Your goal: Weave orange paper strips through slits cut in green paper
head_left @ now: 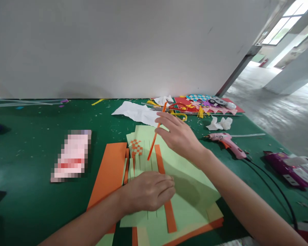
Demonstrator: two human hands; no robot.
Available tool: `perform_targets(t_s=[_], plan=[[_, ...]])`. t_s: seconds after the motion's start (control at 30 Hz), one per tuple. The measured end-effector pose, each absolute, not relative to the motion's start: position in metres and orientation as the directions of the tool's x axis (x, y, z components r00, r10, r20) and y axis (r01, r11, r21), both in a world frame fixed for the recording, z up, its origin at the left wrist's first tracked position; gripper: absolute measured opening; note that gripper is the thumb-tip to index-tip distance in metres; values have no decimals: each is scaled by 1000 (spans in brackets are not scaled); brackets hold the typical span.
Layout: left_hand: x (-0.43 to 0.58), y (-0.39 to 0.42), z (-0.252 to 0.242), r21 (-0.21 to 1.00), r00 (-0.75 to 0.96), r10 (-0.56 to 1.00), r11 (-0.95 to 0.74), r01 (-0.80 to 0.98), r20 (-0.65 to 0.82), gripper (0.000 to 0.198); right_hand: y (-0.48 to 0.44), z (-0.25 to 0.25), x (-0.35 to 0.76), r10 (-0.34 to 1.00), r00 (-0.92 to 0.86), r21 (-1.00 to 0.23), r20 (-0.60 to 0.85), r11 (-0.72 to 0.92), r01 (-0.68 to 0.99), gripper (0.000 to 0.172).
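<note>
My right hand (181, 136) is raised over the papers, its fingers pinching a thin orange paper strip (152, 149) that hangs at a slant. My left hand (151, 191) is low over a light green sheet (192, 167), fingers curled together; whatever is in them is hidden. Long parallel slits run through the green paper beside it. A wider orange paper strip (160, 160) passes partly behind the left hand. Near the slits' upper left is a small orange-and-green woven checkered patch (136, 147). Orange sheets (109, 167) are stacked to the left.
A pink glue gun (228, 142) with a cord lies right, beside a purple device (289, 169). White paper (135, 112), red-handled scissors (178, 106) and a red board (238, 106) with craft pieces are at the back wall. A blurred pink packet (73, 155) lies left.
</note>
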State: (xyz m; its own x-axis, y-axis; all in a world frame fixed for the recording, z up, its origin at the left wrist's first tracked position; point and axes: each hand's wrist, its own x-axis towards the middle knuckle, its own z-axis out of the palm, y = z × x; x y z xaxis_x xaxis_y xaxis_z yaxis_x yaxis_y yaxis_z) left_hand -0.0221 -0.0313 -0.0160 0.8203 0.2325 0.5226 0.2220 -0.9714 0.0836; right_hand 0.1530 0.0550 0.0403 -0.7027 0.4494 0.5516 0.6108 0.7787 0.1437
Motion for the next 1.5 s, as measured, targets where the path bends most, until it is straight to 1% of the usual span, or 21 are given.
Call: perform_targets(t_s=[0.07,0.13,0.17,0.2,0.23,0.27,0.3,0.37,0.43,0.53,0.7,0.83,0.97,1.03,1.1,1.17,1.23,1.3,1.33,1.4,1.5], plan=[[-22,-31,-17,241,797,326,-942,232,508,20,55,49,166,462,-730,172,504,775,609,28],[-22,-30,-16,531,713,522,-811,246,468,19,52,54,179,470,-775,209,422,782,588,28],[-21,-29,-15,693,645,638,-685,227,420,17,51,55,183,480,-785,218,392,780,586,26],[-20,-28,-13,842,564,763,-499,206,315,15,49,56,187,486,-793,229,366,780,583,25],[-19,-26,-11,937,502,839,-318,142,209,12,46,55,189,492,-799,238,345,778,582,22],[-19,-23,-10,987,470,877,-149,67,100,10,44,52,190,499,-806,245,318,778,578,20],[-18,-20,-9,1000,470,882,-22,-6,22,10,41,49,190,493,-819,246,295,789,563,18],[-18,-15,-10,984,487,871,135,-115,-63,11,36,38,187,487,-838,226,246,812,539,16],[-19,-11,-12,969,502,860,195,-150,-96,13,32,26,184,480,-846,200,232,828,524,15],[-21,-10,-16,966,504,856,217,-142,-119,14,28,10,184,507,-820,149,266,819,554,12],[-22,-9,-15,957,497,854,254,-139,-155,14,20,-6,198,550,-740,32,387,794,607,27],[-21,-9,-14,959,489,857,252,-128,-160,12,15,-15,206,565,-684,-34,462,782,622,27],[-20,-11,-11,979,464,876,191,-76,-134,18,12,-15,211,601,-614,-116,511,757,643,26],[-20,-13,-9,997,430,900,80,14,-78,25,12,-13,213,645,-553,-166,528,717,678,27],[-21,-15,-8,978,407,913,-105,179,23,25,12,-11,217,698,-479,-219,533,660,719,26],[-23,-16,-11,863,465,873,-341,373,144,21,13,-10,221,741,-409,-244,533,597,764,25],[-24,-17,-17,655,611,757,-586,477,232,33,14,-12,224,777,-367,-221,511,532,818,24],[-25,-16,-22,456,716,656,-727,513,239,45,13,-15,226,817,-354,-165,456,469,868,26],[-24,-16,-23,383,740,628,-761,523,239,47,12,-17,227,838,-356,-137,414,444,885,30],[-23,-17,-23,289,739,615,-786,547,274,44,9,-21,227,867,-361,-97,344,416,904,37],[-19,-19,-17,197,718,593,-802,563,363,40,5,-23,224,884,-373,-66,281,405,912,33]])
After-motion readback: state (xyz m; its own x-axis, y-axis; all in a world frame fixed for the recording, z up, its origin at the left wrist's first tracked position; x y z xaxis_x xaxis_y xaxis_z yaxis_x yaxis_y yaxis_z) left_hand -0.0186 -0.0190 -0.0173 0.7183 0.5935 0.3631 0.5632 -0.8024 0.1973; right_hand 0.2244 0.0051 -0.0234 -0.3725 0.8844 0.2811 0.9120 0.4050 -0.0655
